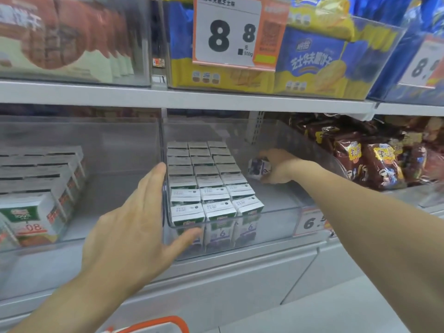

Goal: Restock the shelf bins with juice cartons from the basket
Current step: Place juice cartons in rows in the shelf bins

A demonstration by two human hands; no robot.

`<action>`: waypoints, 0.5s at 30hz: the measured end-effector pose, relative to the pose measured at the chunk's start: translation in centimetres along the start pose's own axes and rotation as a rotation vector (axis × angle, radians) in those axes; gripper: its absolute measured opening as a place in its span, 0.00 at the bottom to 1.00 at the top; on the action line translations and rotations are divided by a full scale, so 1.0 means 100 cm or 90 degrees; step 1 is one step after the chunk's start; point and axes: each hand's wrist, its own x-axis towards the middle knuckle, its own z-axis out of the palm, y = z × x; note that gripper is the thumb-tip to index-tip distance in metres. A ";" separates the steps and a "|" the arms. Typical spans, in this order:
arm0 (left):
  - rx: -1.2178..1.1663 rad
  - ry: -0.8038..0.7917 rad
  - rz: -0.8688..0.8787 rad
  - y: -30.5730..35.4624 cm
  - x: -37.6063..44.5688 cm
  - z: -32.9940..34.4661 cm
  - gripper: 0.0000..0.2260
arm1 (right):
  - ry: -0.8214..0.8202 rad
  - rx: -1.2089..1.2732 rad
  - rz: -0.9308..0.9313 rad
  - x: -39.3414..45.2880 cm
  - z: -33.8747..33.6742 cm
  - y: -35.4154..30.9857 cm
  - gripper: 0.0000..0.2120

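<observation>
A clear middle shelf bin [276, 227] holds three rows of white-topped juice cartons [209, 179] along its left side. My right hand [278, 167] reaches deep into the bin's bare right part and grips a purple-and-white juice carton [258, 168], tilted, near the back. My left hand [134, 224] is spread with straight fingers against the bin's front left corner, thumb across its front wall. The orange rim of the basket [158, 324] peeks in at the bottom edge; its contents are hidden.
A left bin [101, 145] holds orange-labelled cartons [31, 212]. Brown snack bags [374, 159] fill the bin to the right. Above, a shelf board [192, 99] carries biscuit packs and an 8.8 price card [228, 32]. A 6.5 price tag [312, 222] hangs on the middle bin's front.
</observation>
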 end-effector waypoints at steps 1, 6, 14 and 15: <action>0.000 0.000 0.001 0.000 0.000 0.000 0.48 | 0.009 0.044 -0.013 0.000 -0.001 -0.002 0.31; -0.009 0.008 -0.002 -0.001 0.000 0.001 0.48 | 0.082 0.093 -0.046 0.011 -0.010 -0.016 0.28; -0.019 0.017 0.016 -0.001 -0.001 0.000 0.48 | 0.254 0.077 -0.097 0.048 0.008 -0.034 0.27; -0.018 0.019 0.018 -0.001 -0.001 0.001 0.48 | 0.271 0.149 -0.073 0.051 0.010 -0.030 0.30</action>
